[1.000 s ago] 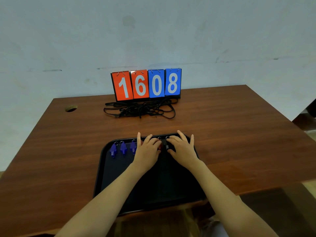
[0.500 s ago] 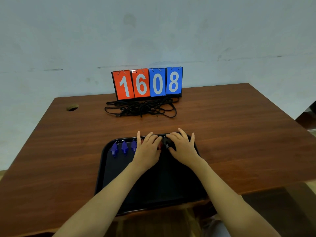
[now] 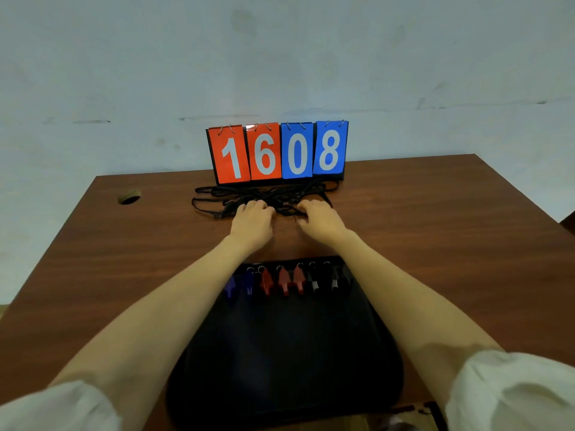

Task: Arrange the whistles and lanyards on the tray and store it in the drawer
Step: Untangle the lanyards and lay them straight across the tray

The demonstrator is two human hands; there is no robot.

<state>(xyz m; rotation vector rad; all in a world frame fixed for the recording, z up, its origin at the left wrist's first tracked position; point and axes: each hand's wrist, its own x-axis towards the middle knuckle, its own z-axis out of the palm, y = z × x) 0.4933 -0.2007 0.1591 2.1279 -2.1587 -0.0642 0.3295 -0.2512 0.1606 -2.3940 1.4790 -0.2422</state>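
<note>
Our left hand (image 3: 253, 217) and right hand (image 3: 323, 220) grip tangled lanyards (image 3: 267, 194) beside the scoreboard (image 3: 280, 154), which snagged cords could topple.

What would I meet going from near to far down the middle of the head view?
Black tray → row of whistles → bare strip of table → tangle of black lanyards → flip scoreboard → wall.
</note>
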